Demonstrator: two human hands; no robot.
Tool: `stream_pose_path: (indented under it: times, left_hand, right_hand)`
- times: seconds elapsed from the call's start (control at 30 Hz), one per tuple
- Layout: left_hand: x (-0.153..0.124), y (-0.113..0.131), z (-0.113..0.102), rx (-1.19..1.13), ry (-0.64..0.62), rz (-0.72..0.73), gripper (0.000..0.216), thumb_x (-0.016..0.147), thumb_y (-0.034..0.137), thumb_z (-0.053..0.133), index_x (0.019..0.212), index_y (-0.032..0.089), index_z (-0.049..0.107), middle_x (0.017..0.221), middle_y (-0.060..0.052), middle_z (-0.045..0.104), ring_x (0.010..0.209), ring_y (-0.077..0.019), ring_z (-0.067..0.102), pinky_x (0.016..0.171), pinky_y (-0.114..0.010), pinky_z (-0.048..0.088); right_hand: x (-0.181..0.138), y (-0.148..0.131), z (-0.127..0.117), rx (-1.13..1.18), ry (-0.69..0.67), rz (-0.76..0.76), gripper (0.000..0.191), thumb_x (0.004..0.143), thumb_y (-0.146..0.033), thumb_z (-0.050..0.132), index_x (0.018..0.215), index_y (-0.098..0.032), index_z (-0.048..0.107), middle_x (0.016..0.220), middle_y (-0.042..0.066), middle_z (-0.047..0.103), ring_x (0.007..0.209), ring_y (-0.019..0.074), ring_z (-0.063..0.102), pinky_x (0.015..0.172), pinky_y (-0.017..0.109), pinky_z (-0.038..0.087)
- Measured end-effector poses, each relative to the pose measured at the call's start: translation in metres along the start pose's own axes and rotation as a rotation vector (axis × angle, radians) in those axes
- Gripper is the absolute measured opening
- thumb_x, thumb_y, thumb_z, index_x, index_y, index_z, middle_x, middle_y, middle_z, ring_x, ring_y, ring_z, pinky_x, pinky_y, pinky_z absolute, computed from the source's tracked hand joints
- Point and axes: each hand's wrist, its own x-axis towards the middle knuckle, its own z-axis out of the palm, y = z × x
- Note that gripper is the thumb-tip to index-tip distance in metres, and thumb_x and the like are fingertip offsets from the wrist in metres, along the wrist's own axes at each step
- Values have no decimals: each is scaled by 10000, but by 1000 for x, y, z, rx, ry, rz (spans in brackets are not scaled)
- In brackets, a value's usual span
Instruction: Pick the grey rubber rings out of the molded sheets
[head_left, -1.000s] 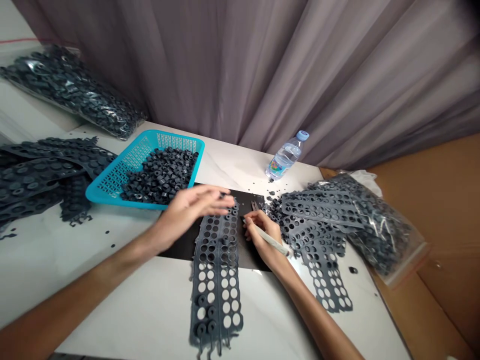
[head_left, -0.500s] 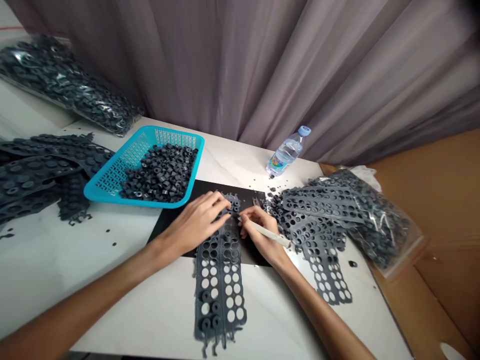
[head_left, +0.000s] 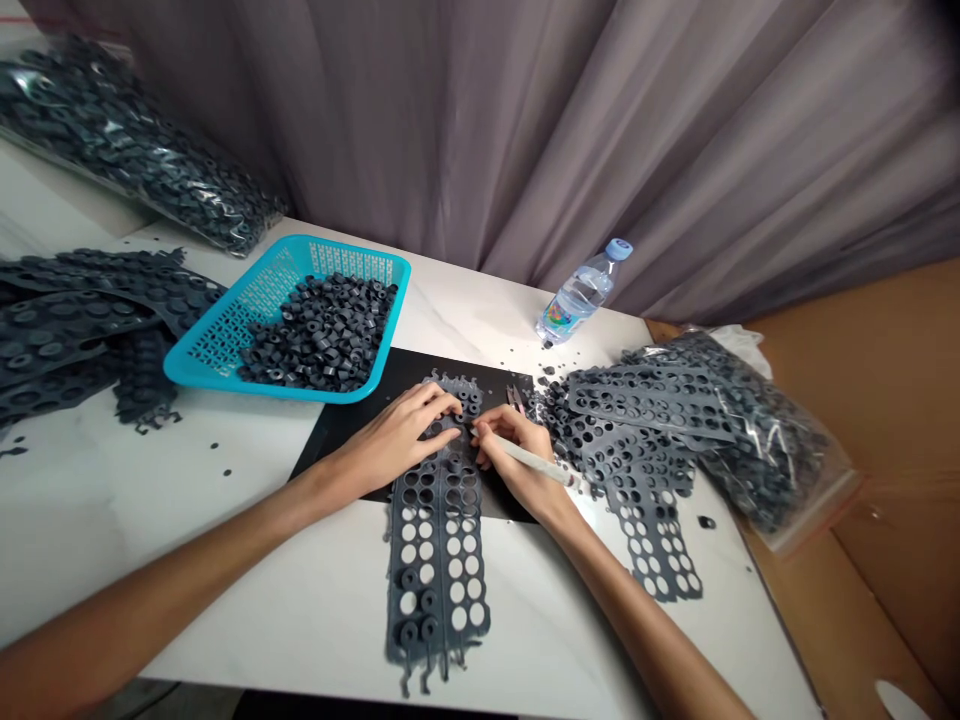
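Note:
A dark grey rubber sheet [head_left: 438,545] with rows of round holes lies lengthwise before me, its far part over a black mat [head_left: 349,430]. A few ring-shaped rubber pieces [head_left: 429,628] sit in its near end. My left hand [head_left: 401,430] rests on the far part of the sheet, thumb and fingers apart. Close to the sheet's right edge, my right hand [head_left: 517,455] is closed around a slim white pen-like tool [head_left: 536,462]. Its tip points at the sheet between my hands; the exact contact is hidden by my fingers.
A blue basket [head_left: 174,375] of small rubber pieces stands at the left. Rubber sheets [head_left: 60,330] lie beyond it, below a filled plastic bag [head_left: 142,150]. Punched sheets [head_left: 652,420], another filled bag [head_left: 780,450], tweezers [head_left: 516,398] and a water bottle [head_left: 581,295] are at the right.
The view has shifted slightly, so the table things sit a little differently in frame. Both hands stay at the sheet's far part, and the right still grips the white tool.

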Motion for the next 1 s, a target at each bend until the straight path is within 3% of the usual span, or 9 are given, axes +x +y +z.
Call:
stream_pose_path:
  times: [0.4,0.57,0.7,0.83,1.0]
  left_hand:
    - [2,6,4,187,15,53,229,1084,290,535,1300,256,602,1169,-50,602,1115,-250,606,1023,-446,482]
    - [5,8,13,234,88,92,231,1106,224,442,1136,209,670,1132,-63,613,996,-231,627,951,-426,506]
    - [7,12,12,106,159,83,254,1114,201,405,1155,202,655,1161,-65,634,1040,-221,635,987,-402,501]
    - [10,9,4,-149,295,-52,196,1121,250,436,1111,218,629,1096,-33,646,1038,-180,643,971,-330,497]
    - [9,0,1,-207,167,-93,170,1098,306,512,1075,231,662,1099,-17,671,1071,-190,638,974,-340,487]
  right_hand:
    - [1,6,1,12,-11,-16,164,1013,-371,620,965,-218,654,752,-1,682,613,157,647,591,260,523]
    - [1,5,1,-7,-14,-19,135,990,-330,624,927,-212,646,717,-18,648,605,146,631,574,242,492]
    - [1,3,3,-3,-16,-20,140,984,-330,613,915,-212,645,744,-18,653,614,141,636,570,236,491]
    - [1,4,4,20,10,-9,161,983,-357,624,939,-208,661,748,-14,660,602,141,638,563,240,500]
    - [1,7,2,48,-8,1,194,1010,-391,609,1000,-208,672,783,4,681,617,151,654,558,249,527]
